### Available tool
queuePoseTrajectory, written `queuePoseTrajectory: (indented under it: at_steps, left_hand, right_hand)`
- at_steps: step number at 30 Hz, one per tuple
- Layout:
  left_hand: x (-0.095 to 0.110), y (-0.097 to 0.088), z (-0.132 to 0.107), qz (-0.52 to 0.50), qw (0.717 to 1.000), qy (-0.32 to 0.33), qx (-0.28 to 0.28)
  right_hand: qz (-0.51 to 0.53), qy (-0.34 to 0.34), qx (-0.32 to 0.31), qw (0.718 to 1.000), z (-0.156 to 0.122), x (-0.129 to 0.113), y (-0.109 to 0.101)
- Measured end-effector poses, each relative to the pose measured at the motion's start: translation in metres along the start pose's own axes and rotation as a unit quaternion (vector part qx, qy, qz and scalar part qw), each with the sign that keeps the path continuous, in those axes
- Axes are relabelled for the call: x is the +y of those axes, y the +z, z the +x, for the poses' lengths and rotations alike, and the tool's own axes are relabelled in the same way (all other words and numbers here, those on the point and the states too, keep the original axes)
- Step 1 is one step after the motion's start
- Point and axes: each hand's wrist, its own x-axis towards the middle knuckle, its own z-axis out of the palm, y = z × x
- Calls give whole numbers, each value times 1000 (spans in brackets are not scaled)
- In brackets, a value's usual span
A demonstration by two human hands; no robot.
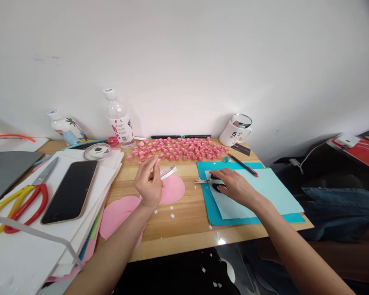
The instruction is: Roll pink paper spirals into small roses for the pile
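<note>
My left hand (149, 182) is raised over the pink paper circles, its fingers pinched together. Something small and pinkish seems to be at the fingertips, but I cannot make out what. Just beside it lies a roll of white tape (168, 172), partly over a pink paper circle (174, 189). More pink circles (118, 215) lie under my left forearm. On the right, my right hand (235, 186) has its thumb and fingers at the black handles of small scissors (206, 181). The blades point left, past the edge of the light blue paper (264, 190).
Many rolled pink paper roses (184, 148) spread along the wall. A water bottle (118, 123) and a mug (235, 130) stand behind. At left, a phone (70, 192) and red-yellow scissors (26, 200) lie on stacked paper. A red-tipped pen (243, 165) crosses the blue sheets.
</note>
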Motion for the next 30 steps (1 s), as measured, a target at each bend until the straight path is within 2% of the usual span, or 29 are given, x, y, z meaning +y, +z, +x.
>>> queuePoseTrajectory:
  at_steps: [4, 7, 10, 13, 19, 23, 30]
  left_hand:
    - [2, 1, 2, -3, 999, -42, 7]
    - [3, 1, 3, -5, 998, -57, 16]
    - [2, 1, 2, -1, 998, -60, 20]
    - [-1, 1, 2, 1, 998, -62, 16]
    - [-2, 1, 1, -8, 997, -74, 8]
    - [2, 1, 1, 4, 998, -60, 7]
    - [3, 2, 1, 13, 998, -55, 7]
  right_hand:
    - [154, 8, 60, 986, -5, -2, -13]
    - [309, 27, 84, 947, -3, -18, -17]
    - [398, 7, 75, 914, 6, -40, -11]
    - [425, -13, 60, 903, 17, -60, -1]
    - [451, 15, 53, 891, 31, -85, 8]
    - [475, 16, 53, 878, 37, -93, 5]
    - [539, 48, 41, 840, 40, -95, 5]
